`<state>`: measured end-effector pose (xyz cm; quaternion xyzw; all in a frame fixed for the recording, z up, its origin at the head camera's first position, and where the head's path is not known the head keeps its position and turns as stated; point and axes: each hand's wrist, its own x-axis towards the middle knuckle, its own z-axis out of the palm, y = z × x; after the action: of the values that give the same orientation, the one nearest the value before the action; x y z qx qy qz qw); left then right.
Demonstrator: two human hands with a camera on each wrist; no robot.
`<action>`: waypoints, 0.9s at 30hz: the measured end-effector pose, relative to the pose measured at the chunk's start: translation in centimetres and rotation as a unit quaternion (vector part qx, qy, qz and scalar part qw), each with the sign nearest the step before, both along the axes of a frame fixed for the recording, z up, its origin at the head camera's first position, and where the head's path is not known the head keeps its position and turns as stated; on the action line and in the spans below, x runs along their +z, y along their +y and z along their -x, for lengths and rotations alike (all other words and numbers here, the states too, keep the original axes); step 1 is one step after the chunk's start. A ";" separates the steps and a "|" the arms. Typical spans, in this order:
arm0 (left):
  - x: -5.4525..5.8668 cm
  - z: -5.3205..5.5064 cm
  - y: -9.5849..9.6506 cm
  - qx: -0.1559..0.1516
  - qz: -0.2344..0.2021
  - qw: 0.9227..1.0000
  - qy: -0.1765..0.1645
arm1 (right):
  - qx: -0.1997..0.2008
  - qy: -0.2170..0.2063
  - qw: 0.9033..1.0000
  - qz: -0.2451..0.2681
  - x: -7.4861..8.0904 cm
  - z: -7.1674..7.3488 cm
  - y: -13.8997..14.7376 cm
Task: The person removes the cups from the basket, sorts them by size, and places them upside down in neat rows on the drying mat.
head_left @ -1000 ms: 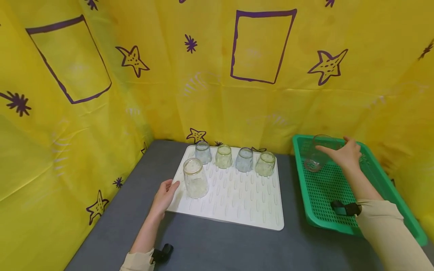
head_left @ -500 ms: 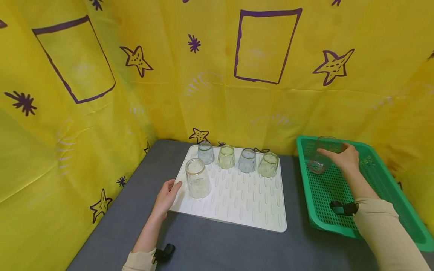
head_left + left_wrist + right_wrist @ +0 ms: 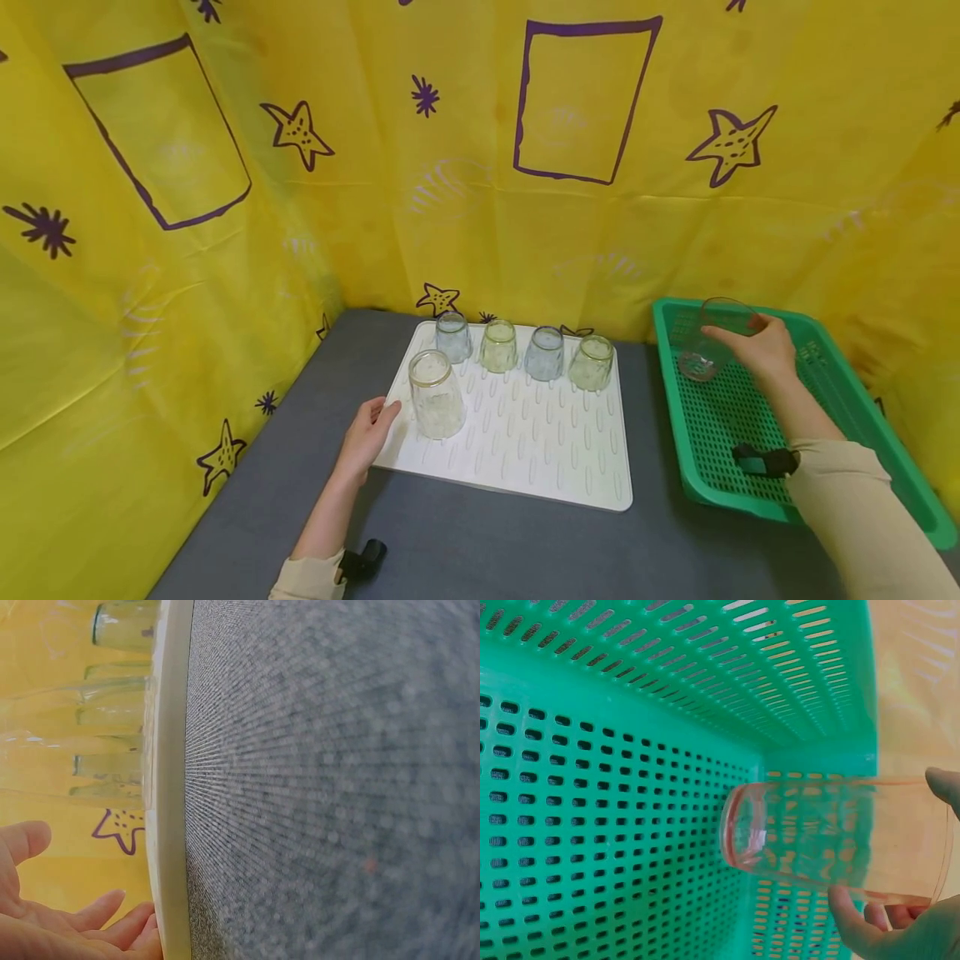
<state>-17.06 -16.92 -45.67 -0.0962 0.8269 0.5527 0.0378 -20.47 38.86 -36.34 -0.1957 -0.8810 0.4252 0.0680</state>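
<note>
In the head view, my right hand [image 3: 763, 346] holds a tall clear glass with a pinkish tint [image 3: 802, 836]. Thumb and fingers lie on opposite sides of it, near the rim. The glass stands upright at the far left corner of a green perforated basket [image 3: 678, 433], its base at the basket floor. My left hand [image 3: 369, 429] touches the left edge of a white ridged drying tray [image 3: 525, 450]; in the left wrist view its fingers [image 3: 135, 926] rest against that edge, thumb held apart. A large clear glass [image 3: 437, 400] stands on the tray nearby.
Along the tray's back edge stand several small tumblers, among them a bluish one [image 3: 453, 337] and a greenish one [image 3: 592, 364]. A dark grey tabletop [image 3: 480, 550] lies beneath. Yellow patterned cloth [image 3: 450, 217] hangs close behind the tray and basket.
My right hand's fingers have come in closer around the glass, which stays in the same corner of the basket. The left hand and tray keep their places; the head view shifts slightly.
</note>
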 end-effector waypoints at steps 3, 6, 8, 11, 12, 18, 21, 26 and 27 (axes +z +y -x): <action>0.1 0.0 0.0 -0.002 -0.002 1.000 -0.001 | 0.002 0.000 1.000 0.007 0.7 -0.5 0.0; 0.2 -0.1 0.0 -0.003 -0.001 1.000 -0.001 | 0.001 0.004 1.000 0.017 1.6 -1.1 -0.1; 0.1 -0.1 0.0 -0.003 -0.002 1.000 -0.001 | -0.006 0.009 1.000 0.025 2.1 -1.5 -0.2; 0.1 -0.1 0.0 -0.003 -0.003 1.000 -0.002 | -0.014 0.024 0.999 0.041 3.0 -2.0 -0.5; 0.2 -0.1 0.0 -0.003 -0.004 1.000 -0.001 | -0.017 0.028 0.998 0.048 3.2 -2.2 -0.6; 0.3 -0.2 0.0 -0.001 -0.012 1.000 0.002 | -0.029 0.060 0.996 0.066 4.4 -3.9 -1.3; 0.3 -0.3 0.0 0.001 -0.019 1.000 0.005 | -0.029 0.080 0.994 0.069 4.6 -4.8 -1.5; 0.3 -0.3 0.1 0.006 -0.032 0.999 0.012 | -0.024 0.107 0.992 0.063 5.0 -6.2 -2.4; 0.3 -0.3 0.1 0.008 -0.035 0.999 0.014 | -0.023 0.111 0.992 0.062 5.2 -6.4 -2.7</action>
<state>-16.73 -16.80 -45.35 -0.0940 0.8069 0.5826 0.0250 -14.07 36.20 -31.17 -0.1715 -0.8351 0.4966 0.1633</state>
